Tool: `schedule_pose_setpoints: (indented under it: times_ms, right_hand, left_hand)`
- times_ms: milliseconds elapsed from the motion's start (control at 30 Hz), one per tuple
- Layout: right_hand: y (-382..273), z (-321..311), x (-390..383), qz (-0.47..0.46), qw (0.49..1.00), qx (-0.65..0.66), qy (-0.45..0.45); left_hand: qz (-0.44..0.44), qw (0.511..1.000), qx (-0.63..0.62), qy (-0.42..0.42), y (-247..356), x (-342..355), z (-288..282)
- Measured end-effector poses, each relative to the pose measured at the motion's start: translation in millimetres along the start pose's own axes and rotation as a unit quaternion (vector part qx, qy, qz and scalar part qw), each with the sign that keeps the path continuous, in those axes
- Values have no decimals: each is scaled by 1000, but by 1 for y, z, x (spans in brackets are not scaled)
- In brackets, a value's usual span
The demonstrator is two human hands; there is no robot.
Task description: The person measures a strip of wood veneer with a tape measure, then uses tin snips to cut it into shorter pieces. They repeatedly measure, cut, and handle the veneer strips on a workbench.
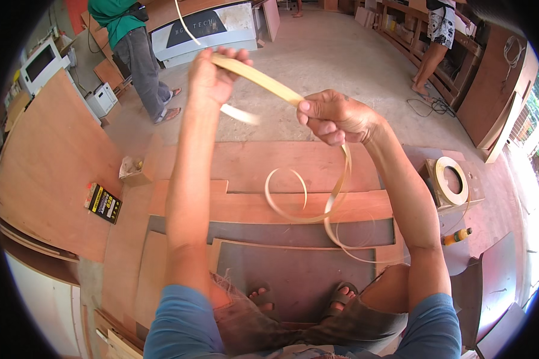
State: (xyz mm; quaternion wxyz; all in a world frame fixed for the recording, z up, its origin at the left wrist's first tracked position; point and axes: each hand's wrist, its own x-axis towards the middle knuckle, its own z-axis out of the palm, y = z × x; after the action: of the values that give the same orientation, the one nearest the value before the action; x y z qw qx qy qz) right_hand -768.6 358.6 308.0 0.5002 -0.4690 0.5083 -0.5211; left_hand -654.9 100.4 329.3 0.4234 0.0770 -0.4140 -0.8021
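A long, thin, cream-coloured strip of edge banding (260, 81) is stretched between my raised hands. My left hand (217, 78) grips its upper left end, the fingers curled and partly hidden behind the strip. Lower and to the right, my right hand (335, 116) pinches the banding between thumb and fingers. From there the strip hangs down in loose curls over the wooden panels (293, 206) on the floor. Pale lengths of strip also show above and below my left hand, the lower one blurred. At the right, a flat roll of banding (440, 173) rests on a wooden block.
A yellow-handled tool (457, 236) lies right of my knee. On the left, a dark box (103, 203) and a small open carton (136, 169) sit by a large leaning panel (57, 173). Two people stand farther off; a black cable (432, 106) lies on the floor.
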Motion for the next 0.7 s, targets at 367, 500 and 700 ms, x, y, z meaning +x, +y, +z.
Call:
schedule_pose_setpoints:
  times_ms: [367, 500, 700]
  right_hand:
    - [35, -19, -54, 92, 988, -100, -68]
    - [53, -35, -48, 103, 985, -72, -118]
    - [85, -7, -16, 84, 969, -5, -232]
  left_hand:
    - [111, 956, -15, 270, 164, 87, -333]
    - [193, 942, 219, 165, 234, 78, -399]
    - [226, 888, 315, 246, 364, -16, -325]
